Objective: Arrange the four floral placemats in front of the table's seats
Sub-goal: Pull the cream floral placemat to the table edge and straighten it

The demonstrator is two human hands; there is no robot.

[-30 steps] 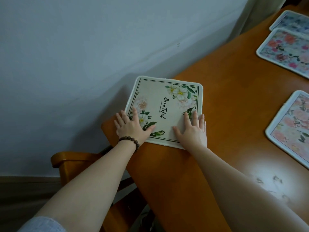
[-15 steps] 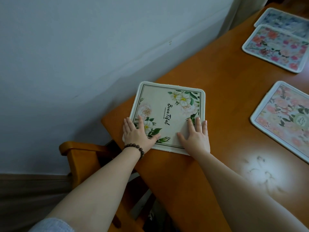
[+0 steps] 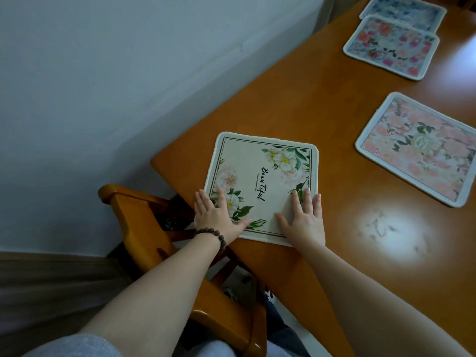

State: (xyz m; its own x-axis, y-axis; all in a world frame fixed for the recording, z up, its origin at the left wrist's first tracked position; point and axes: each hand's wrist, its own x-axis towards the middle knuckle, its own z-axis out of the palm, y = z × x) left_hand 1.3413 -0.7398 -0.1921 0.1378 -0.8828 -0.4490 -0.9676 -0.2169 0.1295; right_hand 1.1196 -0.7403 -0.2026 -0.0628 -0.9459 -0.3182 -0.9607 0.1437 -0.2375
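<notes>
A cream placemat with white flowers and black script lies at the near-left corner of the wooden table. My left hand, with a bead bracelet on the wrist, presses flat on its near-left corner. My right hand lies flat on its near-right corner, fingers spread. A pink floral placemat lies to the right. A red-and-pink floral placemat sits farther back, and a blue floral placemat lies beyond it.
A wooden chair stands tucked at the table's near-left edge, under my left arm. A pale wall runs along the table's left end. A glare patch shines on the tabletop to the right of my right hand.
The cream placemat has slid a little toward the table's near edge under both hands. The view has shifted, bringing more of the other placemats into sight.
</notes>
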